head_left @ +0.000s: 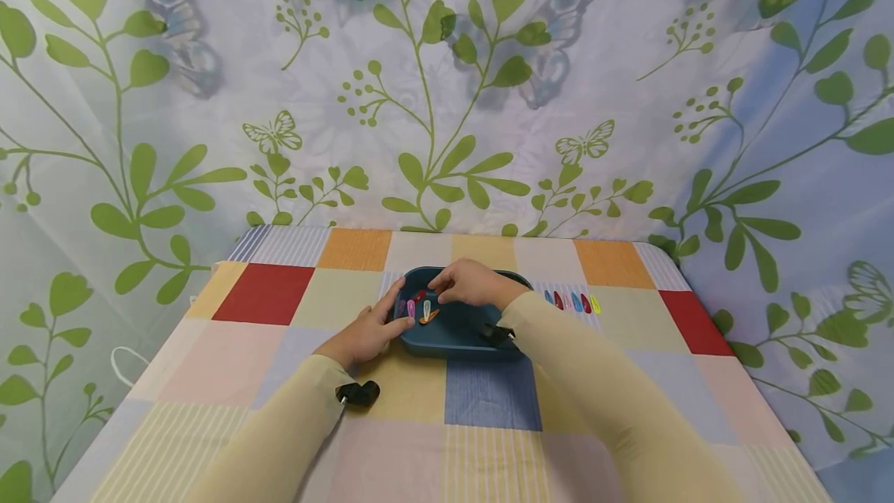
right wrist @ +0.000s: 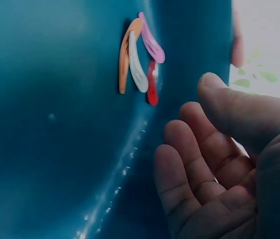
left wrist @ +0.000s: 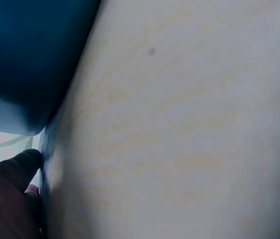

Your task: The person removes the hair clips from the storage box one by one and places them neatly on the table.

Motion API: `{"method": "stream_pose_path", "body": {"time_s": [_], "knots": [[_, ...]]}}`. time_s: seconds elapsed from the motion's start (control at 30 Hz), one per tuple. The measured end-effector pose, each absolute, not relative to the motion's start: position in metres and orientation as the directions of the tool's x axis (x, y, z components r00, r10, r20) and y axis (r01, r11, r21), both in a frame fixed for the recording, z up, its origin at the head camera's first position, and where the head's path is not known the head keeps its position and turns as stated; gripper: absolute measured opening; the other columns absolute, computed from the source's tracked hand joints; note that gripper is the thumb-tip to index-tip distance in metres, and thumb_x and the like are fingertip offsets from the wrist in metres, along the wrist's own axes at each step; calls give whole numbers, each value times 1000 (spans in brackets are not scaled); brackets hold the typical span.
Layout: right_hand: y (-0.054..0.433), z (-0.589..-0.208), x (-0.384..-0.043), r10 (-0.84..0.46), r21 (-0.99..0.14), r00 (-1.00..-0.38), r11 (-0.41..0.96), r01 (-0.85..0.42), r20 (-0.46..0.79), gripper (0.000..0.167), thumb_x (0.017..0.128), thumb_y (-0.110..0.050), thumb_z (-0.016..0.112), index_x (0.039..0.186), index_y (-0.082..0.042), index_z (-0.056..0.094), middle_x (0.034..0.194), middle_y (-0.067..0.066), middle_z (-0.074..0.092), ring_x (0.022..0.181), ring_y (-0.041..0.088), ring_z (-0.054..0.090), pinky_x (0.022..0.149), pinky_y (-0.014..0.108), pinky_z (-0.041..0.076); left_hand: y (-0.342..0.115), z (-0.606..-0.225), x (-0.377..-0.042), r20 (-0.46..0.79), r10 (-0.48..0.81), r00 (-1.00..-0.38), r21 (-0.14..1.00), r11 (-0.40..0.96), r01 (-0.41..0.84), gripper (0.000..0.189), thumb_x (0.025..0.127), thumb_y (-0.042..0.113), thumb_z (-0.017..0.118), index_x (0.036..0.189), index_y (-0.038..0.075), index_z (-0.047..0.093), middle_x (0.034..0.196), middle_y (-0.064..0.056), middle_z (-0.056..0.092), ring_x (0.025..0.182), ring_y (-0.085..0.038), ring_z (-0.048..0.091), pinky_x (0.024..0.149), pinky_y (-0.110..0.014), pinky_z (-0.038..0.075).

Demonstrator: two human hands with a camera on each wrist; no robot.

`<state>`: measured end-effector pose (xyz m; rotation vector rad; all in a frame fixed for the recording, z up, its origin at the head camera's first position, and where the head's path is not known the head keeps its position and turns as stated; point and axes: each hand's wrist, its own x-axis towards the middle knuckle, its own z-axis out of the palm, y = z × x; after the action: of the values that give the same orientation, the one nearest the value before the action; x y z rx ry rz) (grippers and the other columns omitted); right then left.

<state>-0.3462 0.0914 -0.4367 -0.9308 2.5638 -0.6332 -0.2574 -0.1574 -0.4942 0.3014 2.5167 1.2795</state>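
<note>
A dark blue tray [head_left: 457, 349] holds several snap hair clips near its left end. The right wrist view shows an orange clip [right wrist: 124, 62], a white clip [right wrist: 138, 67], a pink clip [right wrist: 152, 45] and a red clip [right wrist: 152, 87] lying close together, some overlapping. My right hand [head_left: 472, 284] is over the tray with its fingers loosely bent just beside these clips, and nothing is between thumb and fingers. At the tray's left end, my left hand [head_left: 370, 332] touches the outer side with thumb and fingers spread; the left wrist view catches only part of it.
To the right of the tray, more hair clips stand in a row on the patchwork tablecloth [head_left: 628, 379], among them a yellow clip [head_left: 595, 303] at the right end. A leaf-patterned curtain [head_left: 447, 99] hangs behind the table. A white cable [head_left: 126, 359] loops at its left edge.
</note>
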Motion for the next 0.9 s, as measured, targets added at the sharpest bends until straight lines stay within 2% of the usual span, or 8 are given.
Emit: {"method": "stream_pose_path", "body": {"time_s": [0.13, 0.27, 0.4, 0.67, 0.9], "knots": [[87, -444, -349, -690, -489, -699, 684, -541, -191, 34, 99, -16, 74, 132, -11, 75, 117, 1, 80, 108, 15, 74, 96, 34, 59, -157, -494, -258, -153, 332, -931, 811, 581, 73, 81, 107, 47, 56, 170, 42, 5, 177, -9, 20, 158, -60, -1, 126, -74, 0], [84, -454, -351, -711, -484, -673, 671, -562, -204, 32, 96, -17, 77, 128, -11, 77, 109, -1, 81, 97, 8, 73, 89, 30, 60, -156, -496, -258, -152, 333, -931, 807, 585, 78, 80, 107, 48, 56, 169, 45, 5, 177, -5, 20, 158, -59, -1, 126, -75, 3], [83, -466, -354, -724, -474, -659, 663, -580, -205, 34, 94, -21, 81, 126, -12, 78, 107, -3, 81, 92, 3, 71, 87, 28, 60, -155, -496, -258, -158, 323, -933, 806, 587, 67, 80, 106, 49, 55, 168, 46, 5, 177, -5, 19, 158, -59, -1, 124, -78, 6], [79, -470, -358, -741, -461, -637, 652, -602, -215, 38, 93, -22, 83, 128, -11, 77, 106, -2, 80, 89, 4, 68, 86, 28, 59, -155, -497, -258, -146, 326, -934, 806, 586, 79, 80, 107, 49, 55, 169, 45, 4, 178, -3, 18, 158, -58, 1, 126, -75, 3], [75, -470, -357, -752, -421, -617, 649, -634, -231, 38, 92, -22, 83, 127, -10, 77, 114, 1, 77, 96, 8, 69, 91, 30, 59, -157, -498, -260, -134, 339, -931, 806, 584, 97, 80, 108, 47, 54, 169, 42, 3, 178, -3, 17, 159, -56, 1, 128, -70, -1]]}}
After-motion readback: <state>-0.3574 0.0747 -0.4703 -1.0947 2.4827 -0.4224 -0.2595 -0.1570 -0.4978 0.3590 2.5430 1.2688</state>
